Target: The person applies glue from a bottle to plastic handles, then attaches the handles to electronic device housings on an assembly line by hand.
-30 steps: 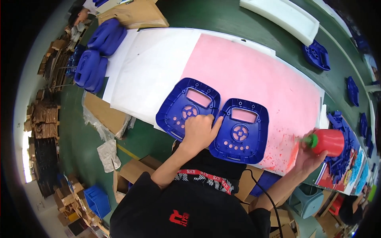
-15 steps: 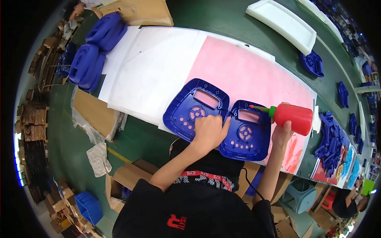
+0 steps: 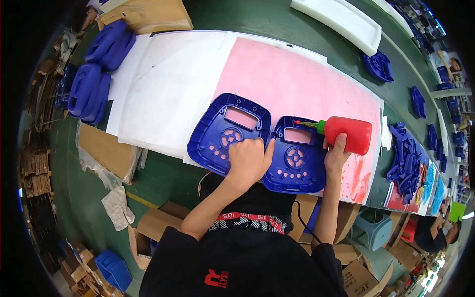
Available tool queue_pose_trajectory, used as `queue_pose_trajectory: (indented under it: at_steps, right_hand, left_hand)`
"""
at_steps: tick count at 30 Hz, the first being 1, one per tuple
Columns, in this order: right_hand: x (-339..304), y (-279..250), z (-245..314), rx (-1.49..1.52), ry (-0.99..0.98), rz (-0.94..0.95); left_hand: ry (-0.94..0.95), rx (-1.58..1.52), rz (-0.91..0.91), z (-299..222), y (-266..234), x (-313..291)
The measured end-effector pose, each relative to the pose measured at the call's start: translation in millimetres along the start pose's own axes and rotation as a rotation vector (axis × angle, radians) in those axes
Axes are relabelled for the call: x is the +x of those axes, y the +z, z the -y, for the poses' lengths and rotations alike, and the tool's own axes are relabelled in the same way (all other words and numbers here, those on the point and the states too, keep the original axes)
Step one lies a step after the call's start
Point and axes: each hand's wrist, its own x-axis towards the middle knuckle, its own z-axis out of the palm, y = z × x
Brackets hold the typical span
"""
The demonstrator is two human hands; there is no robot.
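Two dark blue plastic housings lie side by side, hollow side up, each with a window cut-out, a round grille and small holes. My left hand (image 3: 249, 159) has its fingers curled over the lower right part of the left housing (image 3: 203, 133), with the thumb stretched toward the edge of the right housing (image 3: 297, 183). My right hand (image 3: 337, 153) is wrapped round a red squeeze bottle (image 3: 354, 129) with a green collar and a thin nozzle. The bottle is tipped on its side, and its red nozzle tip is over the top left of the right housing, near a corner post; contact cannot be made out.
White and pink sheets (image 3: 292, 79) cover the table, with red smears at right. Stacked blue housings (image 3: 89, 91) stand at left. A heap of blue parts (image 3: 405, 161) lies at right. Beyond the table are a white foam tray (image 3: 341, 22) and another blue housing (image 3: 378, 67). Cardboard boxes (image 3: 166, 222) stand below.
The whole view has shifted, so everything sits further left. Relative to the right housing, the nozzle tip remains near its upper left corner. Both hands keep their grips.
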Motion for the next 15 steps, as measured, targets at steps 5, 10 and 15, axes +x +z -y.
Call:
queue_pose_trajectory:
  at_steps: [5, 10, 15]
  right_hand:
    - [-1, -1, 2, 0.012, 0.013, 0.007]
    - [0, 0, 6, 0.080, 0.049, -0.021]
    - [-1, 2, 9, 0.020, 0.046, -0.014]
  left_hand:
    - [0.006, -0.010, -0.014, 0, 0, 0]
    - [0.004, -0.026, -0.010, 0, -1, -1]
    - [0.005, -0.024, -0.018, 0, -1, -1]
